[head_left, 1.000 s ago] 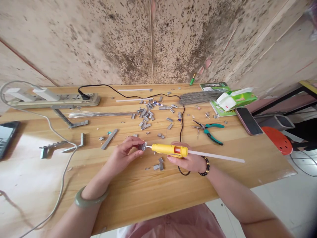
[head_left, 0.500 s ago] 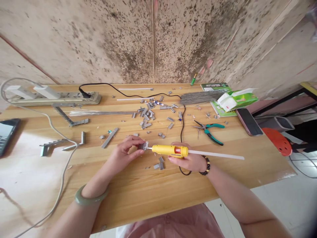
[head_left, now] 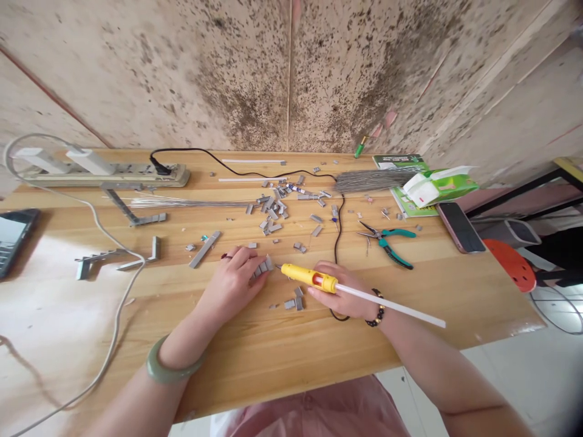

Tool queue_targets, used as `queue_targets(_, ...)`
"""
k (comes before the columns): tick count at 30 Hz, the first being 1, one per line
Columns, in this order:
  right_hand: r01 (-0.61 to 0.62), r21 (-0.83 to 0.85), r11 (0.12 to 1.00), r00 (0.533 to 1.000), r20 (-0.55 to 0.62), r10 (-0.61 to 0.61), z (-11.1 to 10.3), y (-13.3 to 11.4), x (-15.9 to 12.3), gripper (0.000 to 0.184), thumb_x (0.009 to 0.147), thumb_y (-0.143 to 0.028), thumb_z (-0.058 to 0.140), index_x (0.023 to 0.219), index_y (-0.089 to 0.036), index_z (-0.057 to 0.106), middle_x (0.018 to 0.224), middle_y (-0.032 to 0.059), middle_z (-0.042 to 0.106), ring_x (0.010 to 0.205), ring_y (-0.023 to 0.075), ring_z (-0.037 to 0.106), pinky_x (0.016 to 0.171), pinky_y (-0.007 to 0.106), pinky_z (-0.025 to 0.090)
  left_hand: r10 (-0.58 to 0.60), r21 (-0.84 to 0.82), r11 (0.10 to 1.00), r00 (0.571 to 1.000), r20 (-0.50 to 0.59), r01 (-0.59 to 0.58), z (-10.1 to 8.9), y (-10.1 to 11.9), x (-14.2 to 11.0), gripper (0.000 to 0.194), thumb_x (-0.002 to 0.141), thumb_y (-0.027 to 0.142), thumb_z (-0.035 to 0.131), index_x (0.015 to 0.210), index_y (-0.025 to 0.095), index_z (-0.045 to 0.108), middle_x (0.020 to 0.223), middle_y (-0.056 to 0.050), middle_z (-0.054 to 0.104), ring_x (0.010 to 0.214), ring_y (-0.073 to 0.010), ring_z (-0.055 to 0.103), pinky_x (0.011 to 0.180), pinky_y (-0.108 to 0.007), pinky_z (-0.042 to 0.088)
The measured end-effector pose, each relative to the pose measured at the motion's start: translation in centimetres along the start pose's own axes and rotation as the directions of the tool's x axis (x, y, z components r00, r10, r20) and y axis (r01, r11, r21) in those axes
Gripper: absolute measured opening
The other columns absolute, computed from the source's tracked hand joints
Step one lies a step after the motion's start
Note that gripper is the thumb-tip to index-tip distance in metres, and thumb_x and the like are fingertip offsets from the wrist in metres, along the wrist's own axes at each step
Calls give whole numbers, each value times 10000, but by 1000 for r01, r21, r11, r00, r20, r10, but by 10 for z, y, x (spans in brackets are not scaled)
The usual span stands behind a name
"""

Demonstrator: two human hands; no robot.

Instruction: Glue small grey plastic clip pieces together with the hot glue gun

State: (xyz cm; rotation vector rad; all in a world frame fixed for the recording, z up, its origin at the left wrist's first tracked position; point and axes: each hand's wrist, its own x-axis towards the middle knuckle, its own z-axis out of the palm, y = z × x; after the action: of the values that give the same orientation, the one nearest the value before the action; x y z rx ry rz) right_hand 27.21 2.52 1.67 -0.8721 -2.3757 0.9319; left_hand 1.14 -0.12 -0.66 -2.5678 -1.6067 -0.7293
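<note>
A small grey metal clip (head_left: 263, 266) is pinched in the left hand (head_left: 237, 280), at 9 o'clock from the yellow plastic glue gun (head_left: 310, 278) clasped by the right hand (head_left: 344, 295).

Wooden surface (head_left: 282, 358), light grain, set against a speckled wall. Landmark: teal-handled pliers (head_left: 387, 241). Left of them, a scatter of small grey metal pieces (head_left: 271, 215); farther left, a bundle of thin wires (head_left: 191, 204), grey brackets (head_left: 116, 261) and a power strip (head_left: 102, 175). Behind them, a wire bundle (head_left: 367, 179); to their right, a green booklet (head_left: 403, 182), tissue pack (head_left: 439, 185) and phone (head_left: 460, 226).
</note>
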Motion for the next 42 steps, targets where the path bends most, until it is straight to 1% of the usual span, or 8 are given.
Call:
queue_targets(4, -23, -18, 1000, 999, 35, 24, 3, -3, 0, 129, 872, -237, 536, 760, -202, 481, 760, 12, 517, 728, 158, 532, 670, 272, 436, -9, 28, 1000, 999, 36, 8, -1, 6, -1, 198, 891, 241, 519, 1041, 150, 611, 953, -93, 575, 866, -219, 578, 779, -362, 486)
queue_targets(9, -31, -63, 998, 999, 41, 33, 4, -5, -1, 133, 869, -235, 541, 756, -199, 479, 754, 12, 512, 694, 153, 521, 648, 272, 433, -45, 13, 999, 995, 90, 44, -1, 8, -1, 160, 891, 246, 524, 989, 161, 618, 925, -75, 550, 829, -212, 571, 757, -349, 492)
queue_targets(12, -21, -95, 995, 998, 52, 26, 5, -6, -1, 145, 873, -231, 541, 747, -202, 475, 751, 11, 518, 689, 150, 518, 647, 270, 437, -20, 26, 999, 998, 66, 19, -1, 8, -1, 177, 889, 235, 531, 1030, 154, 603, 938, -83, 557, 857, -224, 575, 781, -357, 494)
queue_targets(16, 32, -153, 988, 999, 48, -25, 6, -6, -1, 146, 895, -226, 523, 757, -202, 483, 760, 21, 541, 719, 155, 527, 643, 262, 440, 20, 78, 997, 1000, 14, -21, 0, 10, -1, 329, 889, 222, 538, 1205, 137, 511, 989, -107, 589, 921, -251, 586, 804, -374, 500)
queue_targets(21, 71, -232, 970, 997, 49, -61, 9, -7, -1, 113, 905, -225, 517, 798, -190, 518, 794, 41, 562, 768, 165, 542, 643, 262, 447, 55, 130, 990, 998, 22, -57, 1, 11, -2, 422, 895, 200, 510, 1305, 135, 433, 993, -125, 603, 904, -266, 591, 787, -398, 506)
queue_targets(26, 77, -275, 958, 995, 83, -56, 13, -5, -1, 75, 897, -202, 505, 827, -186, 523, 823, 53, 562, 766, 171, 551, 627, 272, 460, 54, 128, 990, 998, 26, -57, 1, 13, -1, 447, 895, 188, 499, 1331, 139, 412, 987, -129, 604, 909, -272, 588, 789, -402, 502)
queue_targets(30, 86, -280, 956, 992, 108, -58, 17, 0, -2, 18, 883, -177, 505, 879, -181, 522, 872, 66, 576, 810, 177, 559, 684, 282, 485, 46, 146, 988, 998, 34, -50, 0, 15, -1, 441, 897, 192, 493, 1328, 141, 414, 971, -123, 603, 890, -269, 586, 756, -390, 502)
queue_targets(42, 28, -283, 959, 993, 118, 6, 20, 1, -3, 47, 872, -179, 494, 914, -188, 513, 912, 57, 581, 858, 172, 563, 740, 280, 497, 62, 158, 985, 998, 31, -66, 1, 14, -1, 446, 899, 187, 486, 1333, 124, 408, 957, -121, 603, 859, -265, 573, 731, -383, 488)
